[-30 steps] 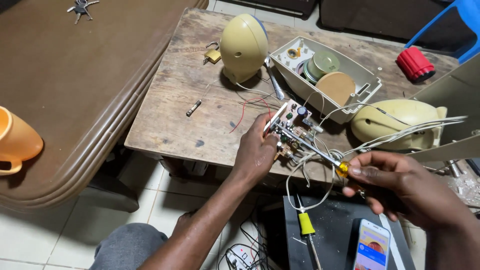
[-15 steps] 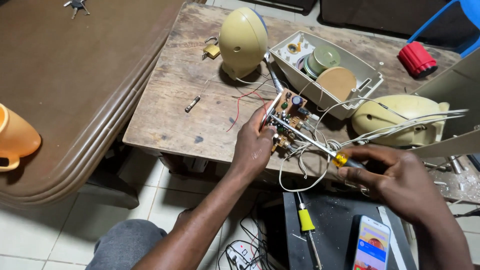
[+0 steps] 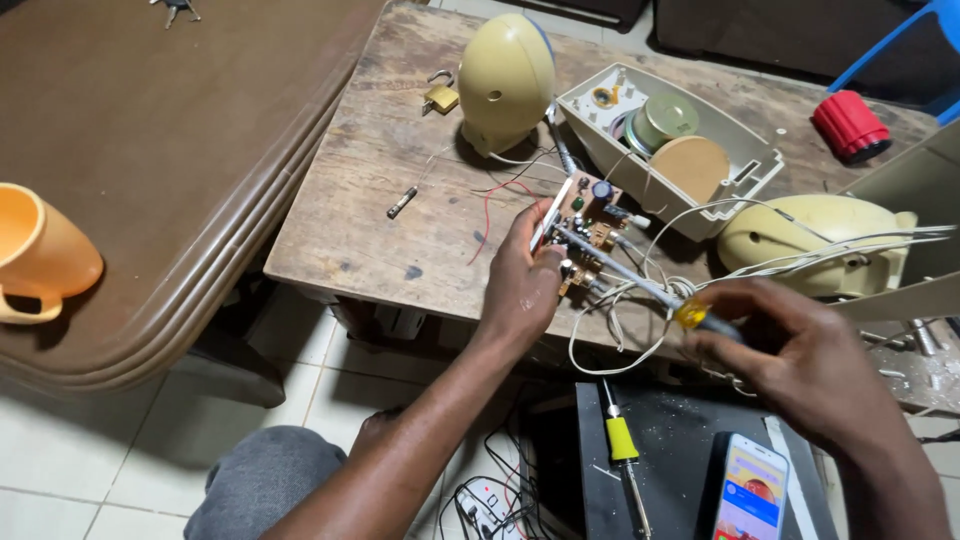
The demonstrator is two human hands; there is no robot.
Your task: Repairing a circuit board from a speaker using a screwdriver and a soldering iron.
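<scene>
One head-worn camera looks steeply down, close over the wooden workbench (image 3: 360, 220) and tiled floor (image 3: 90, 450)

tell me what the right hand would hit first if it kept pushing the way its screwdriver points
Most likely the circuit board held in the left hand. The right hand aims the screwdriver up and left, and its tip already sits at the board, though exact contact is hard to judge.

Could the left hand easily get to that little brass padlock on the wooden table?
Probably not as things stand: the left hand is busy gripping the circuit board. The padlock lies farther up the table, beside the round cream shell, with bare wood between. Once the board is let go, the way looks open.
</scene>
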